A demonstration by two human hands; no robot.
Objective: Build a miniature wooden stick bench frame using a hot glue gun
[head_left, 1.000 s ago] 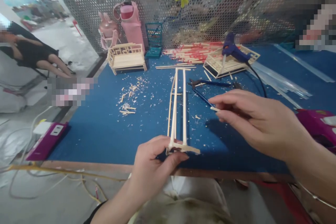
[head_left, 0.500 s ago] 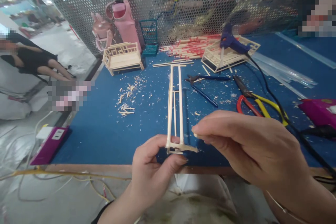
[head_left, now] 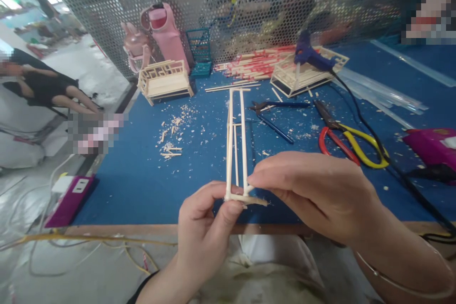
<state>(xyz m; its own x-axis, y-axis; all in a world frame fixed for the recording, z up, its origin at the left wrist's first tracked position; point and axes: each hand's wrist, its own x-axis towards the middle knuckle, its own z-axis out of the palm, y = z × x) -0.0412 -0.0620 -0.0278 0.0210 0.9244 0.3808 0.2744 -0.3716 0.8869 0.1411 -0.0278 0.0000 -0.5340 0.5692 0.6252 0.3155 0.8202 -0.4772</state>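
Note:
My left hand (head_left: 203,223) grips the near end of a narrow frame (head_left: 244,147) built from thin pale wooden sticks. Its thumb and fingers close around the near corner, and the frame stretches away over the blue table. A curved pale piece (head_left: 257,201) juts to the right from that end. My right hand (head_left: 317,194) is closed in a pinch beside the same corner. A tiny pale stick piece (head_left: 249,190) shows at its fingertips, against the frame's right-hand bar; most of it is hidden.
Blue-handled cutters (head_left: 274,126) and red-and-yellow pliers (head_left: 351,145) lie beyond my right hand. A glue gun (head_left: 313,57) rests on a small stick-built piece (head_left: 285,80). Another stick-built bench (head_left: 166,83) stands back left. Red-tipped sticks (head_left: 245,66) are piled by the mesh panel. A person sits at left.
My right hand has moved left, bringing its small stick piece up to the frame's near right corner. My left thumb has shifted slightly up and left over the frame's end.

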